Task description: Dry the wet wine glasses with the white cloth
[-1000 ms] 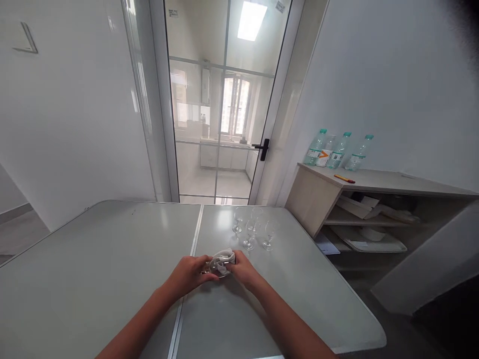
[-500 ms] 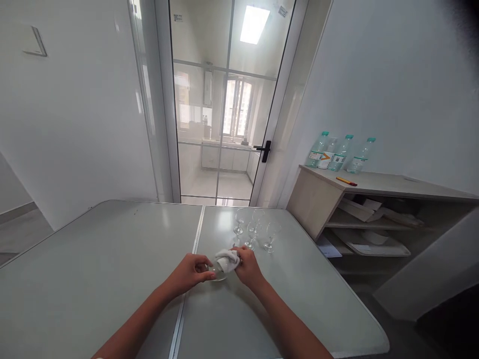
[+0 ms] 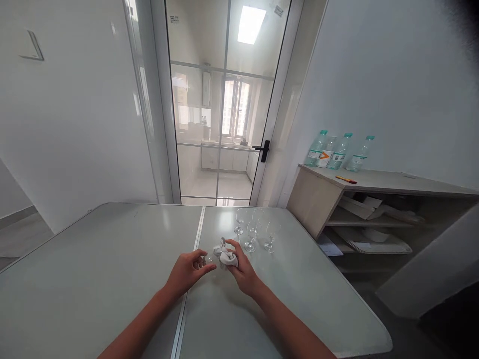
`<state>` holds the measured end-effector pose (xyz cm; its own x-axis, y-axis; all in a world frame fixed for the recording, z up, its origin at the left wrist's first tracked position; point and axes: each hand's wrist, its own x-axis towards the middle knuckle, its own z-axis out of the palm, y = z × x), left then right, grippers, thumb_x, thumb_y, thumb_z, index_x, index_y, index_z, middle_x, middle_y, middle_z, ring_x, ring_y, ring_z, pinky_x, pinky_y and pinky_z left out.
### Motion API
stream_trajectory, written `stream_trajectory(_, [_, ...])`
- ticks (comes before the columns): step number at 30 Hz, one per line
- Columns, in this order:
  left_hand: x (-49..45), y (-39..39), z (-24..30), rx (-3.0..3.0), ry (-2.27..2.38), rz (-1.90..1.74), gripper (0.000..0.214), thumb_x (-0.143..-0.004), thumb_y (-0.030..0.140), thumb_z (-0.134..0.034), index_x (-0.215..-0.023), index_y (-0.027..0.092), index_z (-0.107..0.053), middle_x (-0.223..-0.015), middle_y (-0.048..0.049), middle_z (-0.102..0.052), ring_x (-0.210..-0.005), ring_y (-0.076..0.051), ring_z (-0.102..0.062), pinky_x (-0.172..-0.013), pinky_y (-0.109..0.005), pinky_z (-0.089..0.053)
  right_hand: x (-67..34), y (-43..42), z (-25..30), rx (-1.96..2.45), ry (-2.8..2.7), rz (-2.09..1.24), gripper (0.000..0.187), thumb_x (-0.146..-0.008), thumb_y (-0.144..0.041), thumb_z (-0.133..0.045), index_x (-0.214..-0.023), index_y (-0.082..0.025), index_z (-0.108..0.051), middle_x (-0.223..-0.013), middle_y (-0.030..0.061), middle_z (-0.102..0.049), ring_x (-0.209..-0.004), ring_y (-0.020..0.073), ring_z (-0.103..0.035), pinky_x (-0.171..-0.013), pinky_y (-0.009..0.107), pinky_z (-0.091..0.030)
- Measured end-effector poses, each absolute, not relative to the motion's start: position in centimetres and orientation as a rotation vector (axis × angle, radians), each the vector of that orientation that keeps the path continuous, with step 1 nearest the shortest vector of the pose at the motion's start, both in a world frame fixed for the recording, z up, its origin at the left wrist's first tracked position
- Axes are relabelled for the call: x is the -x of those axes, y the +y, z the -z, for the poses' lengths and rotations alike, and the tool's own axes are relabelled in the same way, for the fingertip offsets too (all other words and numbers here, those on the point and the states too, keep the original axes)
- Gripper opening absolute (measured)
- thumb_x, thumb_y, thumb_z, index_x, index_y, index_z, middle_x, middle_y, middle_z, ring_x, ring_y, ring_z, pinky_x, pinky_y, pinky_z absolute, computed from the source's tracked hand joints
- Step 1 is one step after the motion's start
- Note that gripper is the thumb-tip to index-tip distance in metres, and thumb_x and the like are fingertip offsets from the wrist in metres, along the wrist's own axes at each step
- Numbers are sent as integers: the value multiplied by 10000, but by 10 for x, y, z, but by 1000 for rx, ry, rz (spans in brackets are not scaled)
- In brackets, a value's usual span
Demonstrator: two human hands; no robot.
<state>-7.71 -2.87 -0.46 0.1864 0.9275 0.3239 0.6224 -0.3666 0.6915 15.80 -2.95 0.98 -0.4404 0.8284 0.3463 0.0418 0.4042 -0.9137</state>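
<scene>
Over the grey table (image 3: 112,259) my left hand (image 3: 187,271) pinches the foot end of a small clear stemmed glass (image 3: 208,260) lying on its side. My right hand (image 3: 241,269) is closed on a white cloth (image 3: 224,255) bunched round the glass's bowl. Just beyond my right hand stand several empty stemmed glasses (image 3: 254,232), upright in a tight group.
A glass door (image 3: 224,109) with a black handle (image 3: 263,148) rises behind the table. To the right is a low wooden shelf unit (image 3: 374,199) with three water bottles (image 3: 337,152) and a pen on top. The table's right edge is rounded at the near corner.
The glass and cloth have shifted slightly away from me, toward the group of glasses. My right hand has turned, working the cloth round the bowl; my left fingers have slid to the foot.
</scene>
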Motion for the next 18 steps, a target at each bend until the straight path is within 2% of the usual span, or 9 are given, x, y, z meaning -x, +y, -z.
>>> stream_trajectory(4, [76,-29,10,-2289,1427,-842,440,-721,590,-807,-939,214,-733,-633,14,-649,-576,-135,-555,-597,-240,-357,-172,-29,-18,722,-1777,-1564,644,-984,-483,-527,-1567,-267,-359,-1359,85,-578,-1153,240,-574,-985,366,-434])
stream_trajectory(7, [75,-29,12,-2329,1419,-772,451,-700,596,-825,-937,221,-742,-627,14,-646,-579,-136,-553,-598,-239,-341,-186,-24,-20,612,-1815,-1797,771,-969,-496,-552,-1630,-287,-214,-1361,83,-587,-1154,231,-586,-977,358,-441])
stream_trajectory(9, [76,-29,10,-2326,1405,-771,474,-686,602,-835,-960,225,-746,-632,14,-650,-581,-136,-553,-600,-239,-341,-188,-22,-18,584,-1954,-1719,883,-920,-393,-655,-1640,-298,-154,-1301,67,-615,-1083,207,-591,-947,338,-448])
stream_trajectory(11, [77,-30,7,-2306,1390,-784,480,-661,590,-856,-953,224,-751,-632,16,-651,-580,-134,-548,-600,-240,-344,-185,-21,-15,618,-2113,-1507,907,-872,-277,-700,-1632,-299,-206,-1171,41,-650,-959,184,-584,-876,316,-463])
stream_trajectory(14, [76,-30,0,-2167,1379,-833,460,-669,572,-851,-920,201,-745,-614,18,-639,-575,-131,-541,-595,-239,-362,-172,-22,-11,714,-2156,-1198,827,-830,-166,-683,-1580,-301,-363,-979,1,-659,-791,158,-555,-762,285,-463])
stream_trajectory(18, [70,-28,-3,-1852,1342,-923,468,-707,587,-814,-870,161,-710,-574,21,-609,-549,-130,-528,-564,-238,-374,-159,-23,-6,812,-1990,-965,694,-789,-139,-707,-1444,-285,-533,-884,-9,-689,-735,161,-577,-747,296,-477])
